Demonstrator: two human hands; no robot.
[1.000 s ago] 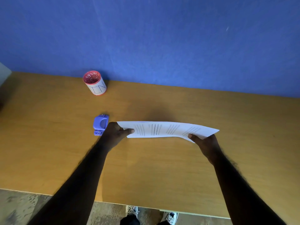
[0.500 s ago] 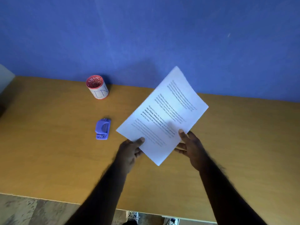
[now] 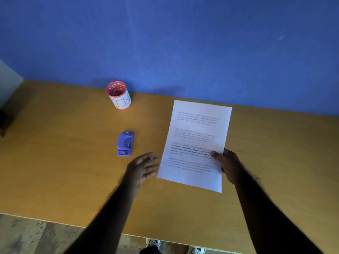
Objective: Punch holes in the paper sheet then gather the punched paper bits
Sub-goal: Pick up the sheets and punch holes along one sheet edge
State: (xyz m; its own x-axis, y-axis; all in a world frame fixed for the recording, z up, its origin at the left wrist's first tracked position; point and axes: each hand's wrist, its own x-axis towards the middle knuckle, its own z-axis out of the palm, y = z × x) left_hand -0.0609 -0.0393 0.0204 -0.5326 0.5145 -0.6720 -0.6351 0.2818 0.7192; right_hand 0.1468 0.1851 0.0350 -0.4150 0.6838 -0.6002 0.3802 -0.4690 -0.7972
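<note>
On the right half of the counter (image 3: 275,153) the paper sheet (image 3: 198,143) sits pinched at its right edge by the right hand (image 3: 227,164), while the left hand (image 3: 143,167), open and empty, hovers just near the purple hole punch (image 3: 125,143). A good next move would be lifting the punch and sliding its slot squarely over the sheet's left edge, keeping the paper taut. Wooden and bare, the counter meets a blue wall (image 3: 183,43), with a red cup (image 3: 118,95) of bits at the far left.

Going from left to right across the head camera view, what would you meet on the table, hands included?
Red cup → purple hole punch → open left hand → printed paper sheet → right hand, pinching the sheet's right edge. The cup and punch nearly share a column; the cup's left side starts slightly further left.
</note>
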